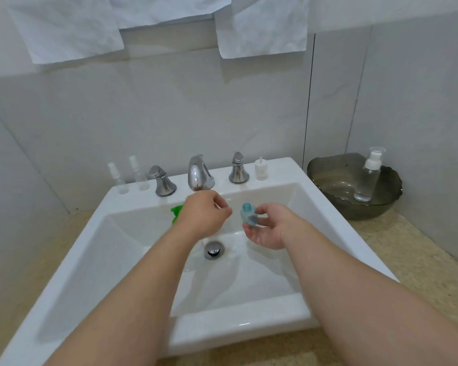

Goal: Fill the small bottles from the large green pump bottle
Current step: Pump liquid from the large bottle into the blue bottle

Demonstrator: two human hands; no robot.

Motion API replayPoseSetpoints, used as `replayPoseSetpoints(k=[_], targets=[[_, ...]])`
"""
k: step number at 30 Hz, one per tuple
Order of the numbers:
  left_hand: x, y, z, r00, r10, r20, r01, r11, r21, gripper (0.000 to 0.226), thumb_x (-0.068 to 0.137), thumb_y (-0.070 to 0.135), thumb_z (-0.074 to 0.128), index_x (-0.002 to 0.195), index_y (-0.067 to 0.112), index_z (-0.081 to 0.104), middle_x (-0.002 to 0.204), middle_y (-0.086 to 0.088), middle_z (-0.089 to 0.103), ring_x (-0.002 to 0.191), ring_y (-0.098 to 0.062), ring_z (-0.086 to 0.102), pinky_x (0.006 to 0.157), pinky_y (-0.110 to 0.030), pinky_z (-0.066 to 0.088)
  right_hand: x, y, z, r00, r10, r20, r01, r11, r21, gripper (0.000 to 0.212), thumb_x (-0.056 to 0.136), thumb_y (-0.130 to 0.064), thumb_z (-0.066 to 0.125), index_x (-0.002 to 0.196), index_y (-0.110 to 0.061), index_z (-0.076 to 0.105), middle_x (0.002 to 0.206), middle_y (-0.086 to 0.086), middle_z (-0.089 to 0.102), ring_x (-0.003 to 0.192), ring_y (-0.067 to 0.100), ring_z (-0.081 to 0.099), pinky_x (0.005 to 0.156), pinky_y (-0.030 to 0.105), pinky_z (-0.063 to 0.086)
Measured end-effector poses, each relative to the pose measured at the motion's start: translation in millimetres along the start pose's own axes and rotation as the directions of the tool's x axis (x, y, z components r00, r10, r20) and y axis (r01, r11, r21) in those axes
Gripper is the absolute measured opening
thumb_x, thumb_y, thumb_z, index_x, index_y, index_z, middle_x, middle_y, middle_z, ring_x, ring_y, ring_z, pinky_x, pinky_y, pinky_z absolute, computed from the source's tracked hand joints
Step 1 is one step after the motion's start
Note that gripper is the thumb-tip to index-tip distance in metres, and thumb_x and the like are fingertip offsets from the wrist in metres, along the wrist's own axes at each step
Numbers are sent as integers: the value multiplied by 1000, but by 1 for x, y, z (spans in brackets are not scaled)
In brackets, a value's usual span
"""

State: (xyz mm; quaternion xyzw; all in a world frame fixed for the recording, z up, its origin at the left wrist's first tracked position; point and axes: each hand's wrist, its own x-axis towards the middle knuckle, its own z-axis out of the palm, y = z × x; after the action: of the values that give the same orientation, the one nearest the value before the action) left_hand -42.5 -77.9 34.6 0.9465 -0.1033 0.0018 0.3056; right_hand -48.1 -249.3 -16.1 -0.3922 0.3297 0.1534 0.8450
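Note:
My right hand (pixel 265 228) holds a small, uncapped, blue-tinted bottle (pixel 248 214) over the white sink (pixel 132 199), neck tilted up and to the left. My left hand (pixel 205 213) hovers just left of it with its fingers curled. It covers most of the green pump bottle (pixel 177 214), of which only a green sliver shows beside the wrist. Two small clear spray bottles (pixel 121 178) (pixel 140 174) stand on the sink's back ledge at the left. A white pump cap (pixel 261 169) stands on the ledge at the right.
A chrome faucet (pixel 198 173) with two handles (pixel 162 182) (pixel 238 169) lines the back ledge. The drain (pixel 214 250) lies below my hands. At the right, a dark glass bowl (pixel 325 175) on the beige counter holds a clear pump bottle (pixel 368 178).

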Motion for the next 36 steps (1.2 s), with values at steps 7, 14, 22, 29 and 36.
replayPoseSetpoints(k=[7,14,22,29,36], targets=[[9,-39,-68,988,-155,15,149,971,188,22,88,24,69,69,17,78,74,-5,66,69,-21,57,59,-29,41,8,4,1,999,-14,-35,10,994,-105,19,96,-14,54,101,3,60,92,21,62,66,25,58,64,32,53],[43,-89,-26,925,-380,3,263,634,-727,36,97,27,44,72,10,64,87,-12,69,75,-26,62,72,-34,44,24,13,22,994,-92,-60,67,941,-332,11,97,-10,46,95,-2,55,94,22,63,65,25,56,60,32,50],[44,-114,5,970,-28,241,177,760,-626,69,105,41,24,67,1,66,101,-14,79,98,-26,60,91,-38,38,32,21,36,995,-75,59,95,858,-505,21,101,-12,47,110,-1,62,101,22,71,60,22,54,62,31,50],[44,-92,11,984,-70,164,138,879,-457,63,104,35,22,51,9,46,75,-10,77,75,-22,56,67,-33,39,29,21,37,994,-75,78,104,863,-495,28,99,-10,52,121,4,61,103,22,69,57,19,55,58,28,50],[48,-102,-4,943,-205,260,256,950,-180,61,102,46,26,65,9,57,71,-5,77,66,-22,50,69,-32,43,25,30,41,994,-45,100,93,829,-551,17,99,-10,54,111,-2,63,98,20,69,59,19,57,61,28,52]])
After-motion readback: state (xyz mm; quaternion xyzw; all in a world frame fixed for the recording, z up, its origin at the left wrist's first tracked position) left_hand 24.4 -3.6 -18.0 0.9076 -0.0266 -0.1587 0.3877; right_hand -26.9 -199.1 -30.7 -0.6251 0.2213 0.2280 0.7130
